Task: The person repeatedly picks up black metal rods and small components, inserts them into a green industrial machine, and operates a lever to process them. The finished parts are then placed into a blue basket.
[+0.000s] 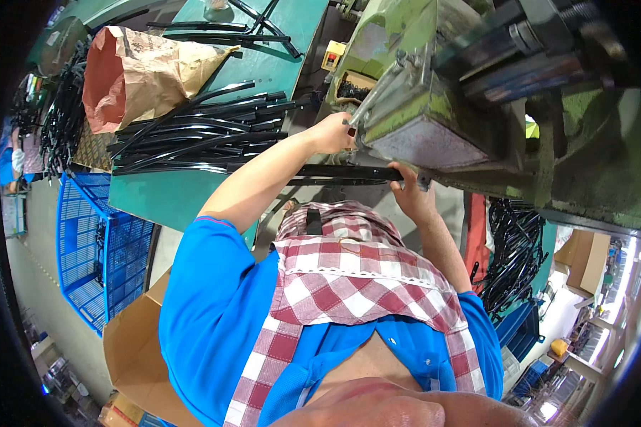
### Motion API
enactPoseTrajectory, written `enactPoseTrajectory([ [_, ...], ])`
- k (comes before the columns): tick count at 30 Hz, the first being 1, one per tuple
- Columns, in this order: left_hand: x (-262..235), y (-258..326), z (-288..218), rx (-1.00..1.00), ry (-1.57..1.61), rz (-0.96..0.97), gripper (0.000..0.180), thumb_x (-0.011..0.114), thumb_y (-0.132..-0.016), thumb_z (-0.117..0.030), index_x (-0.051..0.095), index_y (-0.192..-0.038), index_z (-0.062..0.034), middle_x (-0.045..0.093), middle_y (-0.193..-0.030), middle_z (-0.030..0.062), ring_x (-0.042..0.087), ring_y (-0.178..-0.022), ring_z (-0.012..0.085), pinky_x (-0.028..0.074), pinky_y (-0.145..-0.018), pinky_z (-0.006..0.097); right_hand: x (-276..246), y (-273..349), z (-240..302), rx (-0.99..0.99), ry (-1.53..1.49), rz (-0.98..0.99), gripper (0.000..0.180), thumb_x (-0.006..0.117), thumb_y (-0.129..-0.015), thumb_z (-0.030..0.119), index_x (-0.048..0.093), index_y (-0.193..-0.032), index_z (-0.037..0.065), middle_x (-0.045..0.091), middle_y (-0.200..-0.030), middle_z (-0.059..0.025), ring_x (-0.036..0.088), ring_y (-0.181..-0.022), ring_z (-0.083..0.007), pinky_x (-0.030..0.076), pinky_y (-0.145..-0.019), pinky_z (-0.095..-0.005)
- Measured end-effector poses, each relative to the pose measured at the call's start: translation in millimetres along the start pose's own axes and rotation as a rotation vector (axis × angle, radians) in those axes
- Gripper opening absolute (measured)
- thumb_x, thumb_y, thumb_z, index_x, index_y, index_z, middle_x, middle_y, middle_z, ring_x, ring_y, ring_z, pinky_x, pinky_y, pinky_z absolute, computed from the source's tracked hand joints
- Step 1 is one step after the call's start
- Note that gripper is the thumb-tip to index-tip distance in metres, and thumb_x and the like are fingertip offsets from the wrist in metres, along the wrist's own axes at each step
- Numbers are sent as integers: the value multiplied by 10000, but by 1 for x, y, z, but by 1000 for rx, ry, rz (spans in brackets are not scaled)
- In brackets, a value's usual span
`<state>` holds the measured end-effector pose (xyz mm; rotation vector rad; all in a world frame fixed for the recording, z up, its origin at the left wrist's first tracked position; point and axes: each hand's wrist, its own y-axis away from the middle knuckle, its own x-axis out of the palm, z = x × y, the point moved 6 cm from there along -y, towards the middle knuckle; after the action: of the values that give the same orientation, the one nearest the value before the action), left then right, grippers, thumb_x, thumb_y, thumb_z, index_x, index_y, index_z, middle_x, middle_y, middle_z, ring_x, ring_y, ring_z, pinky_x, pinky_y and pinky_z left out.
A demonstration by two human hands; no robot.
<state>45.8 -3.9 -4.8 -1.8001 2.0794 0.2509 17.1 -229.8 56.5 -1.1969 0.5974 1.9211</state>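
A long glossy black bar (345, 172) lies level in front of my apron, its right end at the green machine (434, 128). My right hand (412, 193) is closed round that right end, with thumb and finger against it. Farther back, my left hand (331, 134) is at the machine's near left edge, beside a metal rod (381, 92). Its fingers are curled in; what they hold, if anything, is hidden by the hand and the machine. A heap of similar black bars (214, 128) is spread on the green table (149, 196) to my left.
A brown paper sack (153, 75) lies on the table's far left. Blue plastic crates (82, 249) and an open cardboard box (139, 349) stand at my left. Many black parts (513, 249) are piled at right. A yellow switch box (332, 55) sits beside the machine.
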Motion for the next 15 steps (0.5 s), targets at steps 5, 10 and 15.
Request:
enactPoseTrajectory([
  [5,-4,4,-20,-67,25,155,108,650,-742,-21,659,-845,11,631,-690,151,604,-632,268,483,-614,366,-2,-1,12,-138,-21,-85,405,658,-773,164,606,-1174,141,680,-973,-118,651,-885,-307,509,-760,-394],
  [10,-7,15,-49,259,-217,-19,343,781,-757,-294,678,-869,13,624,-678,143,616,-656,307,492,-644,381,-1,-3,21,-33,-130,-28,336,699,-736,73,628,-1064,96,649,-973,-135,613,-951,-333,476,-822,-404],
  [15,-7,21,-25,17,-322,99,434,748,-786,-393,671,-851,29,614,-734,190,620,-745,325,486,-707,387,7,-16,22,-156,-73,-55,317,626,-851,188,603,-1165,151,658,-1012,-130,627,-923,-341,504,-773,-415],
])
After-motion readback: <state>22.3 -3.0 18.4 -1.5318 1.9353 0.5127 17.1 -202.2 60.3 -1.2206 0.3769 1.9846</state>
